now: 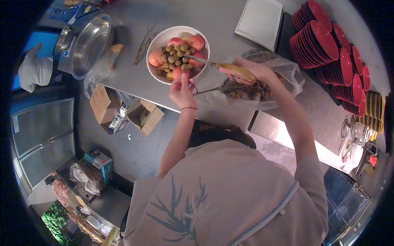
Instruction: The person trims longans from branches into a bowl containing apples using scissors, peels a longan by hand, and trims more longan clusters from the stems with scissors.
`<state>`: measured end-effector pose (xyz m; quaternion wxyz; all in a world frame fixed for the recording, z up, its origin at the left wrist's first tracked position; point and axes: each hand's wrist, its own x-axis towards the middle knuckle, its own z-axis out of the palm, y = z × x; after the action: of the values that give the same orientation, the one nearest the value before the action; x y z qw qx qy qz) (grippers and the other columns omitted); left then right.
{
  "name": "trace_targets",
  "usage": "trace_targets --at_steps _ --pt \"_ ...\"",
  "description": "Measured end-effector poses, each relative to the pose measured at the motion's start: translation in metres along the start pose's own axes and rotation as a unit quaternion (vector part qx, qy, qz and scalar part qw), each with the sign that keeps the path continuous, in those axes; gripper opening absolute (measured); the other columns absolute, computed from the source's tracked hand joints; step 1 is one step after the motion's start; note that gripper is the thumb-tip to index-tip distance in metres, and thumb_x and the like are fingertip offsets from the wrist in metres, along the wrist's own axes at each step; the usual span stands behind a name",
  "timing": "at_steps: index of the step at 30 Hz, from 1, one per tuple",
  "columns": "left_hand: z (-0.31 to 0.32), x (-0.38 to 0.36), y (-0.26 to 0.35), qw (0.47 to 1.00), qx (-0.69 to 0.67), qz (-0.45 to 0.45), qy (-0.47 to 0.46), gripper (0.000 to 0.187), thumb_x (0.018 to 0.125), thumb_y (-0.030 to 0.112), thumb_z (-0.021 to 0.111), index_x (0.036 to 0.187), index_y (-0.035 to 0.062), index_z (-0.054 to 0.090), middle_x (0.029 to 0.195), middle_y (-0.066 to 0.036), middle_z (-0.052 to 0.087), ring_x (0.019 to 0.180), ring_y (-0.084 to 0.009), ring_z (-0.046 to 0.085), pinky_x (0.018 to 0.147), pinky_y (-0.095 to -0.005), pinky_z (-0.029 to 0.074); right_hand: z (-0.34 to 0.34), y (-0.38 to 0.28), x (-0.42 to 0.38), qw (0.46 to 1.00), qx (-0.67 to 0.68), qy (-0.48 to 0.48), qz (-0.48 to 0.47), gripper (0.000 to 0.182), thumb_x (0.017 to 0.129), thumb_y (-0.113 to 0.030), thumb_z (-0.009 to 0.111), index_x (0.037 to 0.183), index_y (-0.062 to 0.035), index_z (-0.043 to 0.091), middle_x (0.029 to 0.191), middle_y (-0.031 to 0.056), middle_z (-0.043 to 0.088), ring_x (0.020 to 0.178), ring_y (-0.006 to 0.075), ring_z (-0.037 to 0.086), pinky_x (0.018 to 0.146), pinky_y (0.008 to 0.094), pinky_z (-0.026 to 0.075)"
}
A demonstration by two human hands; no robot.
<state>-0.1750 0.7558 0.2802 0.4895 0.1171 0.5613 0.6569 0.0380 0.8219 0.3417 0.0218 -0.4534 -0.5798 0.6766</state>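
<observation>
A white bowl [150, 65] holds round red-pink fruits [197, 41] with a pile of small brown longans [178, 55] in the middle. My left hand [182, 93] is at the bowl's near rim, its fingers pinched on a thin twig [209, 89] that stretches right towards a clear plastic bag [293, 74]. In that bag lie more longans [256, 91] on their stems. My right hand [246, 70] grips scissors [236, 71] with tan handles. Their blades point left over the bowl, above the longans.
Loose twigs [143, 45] lie left of the bowl, near a large steel basin [91, 47]. At the right stand stacks of red bowls [316, 43], with a white tray [258, 22] behind. Open cardboard boxes [143, 117] sit below the table's near edge.
</observation>
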Motion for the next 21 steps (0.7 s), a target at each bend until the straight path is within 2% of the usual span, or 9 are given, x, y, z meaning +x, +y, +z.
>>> trace_targets --at_steps 2,5,8,11,17,20,21 --pt "-0.002 0.002 -0.005 0.999 -0.030 0.032 -0.021 0.012 0.082 0.013 0.062 0.087 0.0038 0.056 0.079 -0.005 0.059 0.065 -0.0126 0.056 0.054 -0.0245 0.048 0.005 0.005 -0.011 1.000 0.025 0.010 0.005 0.047 0.073 -0.052 0.062 0.072 -0.0054 0.056 0.050 -0.0016 0.048 0.036 0.0081 0.043 0.032 0.0235 0.030" --pt "-0.002 0.004 -0.009 0.997 -0.047 0.056 -0.032 0.011 0.083 0.012 0.061 0.088 0.0036 0.057 0.080 -0.006 0.059 0.065 -0.0133 0.055 0.057 -0.0257 0.048 0.014 0.008 -0.025 0.999 0.009 0.009 -0.041 0.048 0.075 -0.052 0.061 0.074 -0.0049 0.052 0.051 -0.0032 0.044 0.039 0.0044 0.041 0.034 0.0195 0.030" --pt "-0.001 0.004 -0.011 0.996 -0.045 0.072 -0.037 0.010 0.084 0.012 0.060 0.088 0.0029 0.056 0.082 -0.007 0.060 0.065 -0.0134 0.055 0.058 -0.0259 0.048 0.022 -0.009 -0.041 0.994 0.093 -0.029 0.054 0.048 0.075 -0.053 0.061 0.080 -0.0055 0.053 0.053 -0.0038 0.043 0.039 0.0040 0.040 0.034 0.0198 0.028" --pt "0.001 0.003 -0.010 0.994 -0.041 0.084 -0.053 0.011 0.084 0.011 0.059 0.090 0.0019 0.056 0.083 -0.008 0.060 0.066 -0.0130 0.054 0.058 -0.0253 0.047 0.029 -0.024 -0.047 0.997 -0.015 0.017 0.079 0.048 0.076 -0.053 0.059 0.073 -0.0058 0.051 0.050 -0.0042 0.040 0.038 0.0046 0.038 0.033 0.0205 0.026" --pt "0.002 0.002 -0.009 0.992 -0.021 0.096 -0.073 0.018 0.085 0.011 0.057 0.100 0.0005 0.055 0.083 -0.008 0.059 0.066 -0.0119 0.053 0.058 -0.0238 0.045 0.028 -0.016 -0.042 0.999 0.002 -0.007 0.039 0.051 0.077 -0.054 0.058 0.060 -0.0076 0.045 0.046 -0.0043 0.039 0.035 0.0051 0.037 0.033 0.0209 0.026" --pt "0.002 0.001 -0.007 0.991 -0.009 0.104 -0.079 0.020 0.085 0.011 0.057 0.103 0.0003 0.055 0.082 -0.007 0.059 0.065 -0.0111 0.052 0.057 -0.0230 0.045 0.024 -0.010 -0.038 0.998 -0.007 -0.016 0.064 0.053 0.070 -0.062 0.060 0.065 -0.0107 0.052 0.053 -0.0054 0.044 0.042 0.0035 0.041 0.037 0.0190 0.030" --pt "0.002 0.001 -0.007 0.991 -0.007 0.107 -0.081 0.021 0.086 0.011 0.056 0.103 0.0002 0.055 0.081 -0.007 0.059 0.065 -0.0108 0.052 0.057 -0.0228 0.045 0.025 -0.008 -0.037 0.998 -0.001 -0.015 0.059 0.051 0.072 -0.059 0.059 0.063 -0.0098 0.049 0.050 -0.0049 0.043 0.040 0.0042 0.040 0.036 0.0198 0.029"
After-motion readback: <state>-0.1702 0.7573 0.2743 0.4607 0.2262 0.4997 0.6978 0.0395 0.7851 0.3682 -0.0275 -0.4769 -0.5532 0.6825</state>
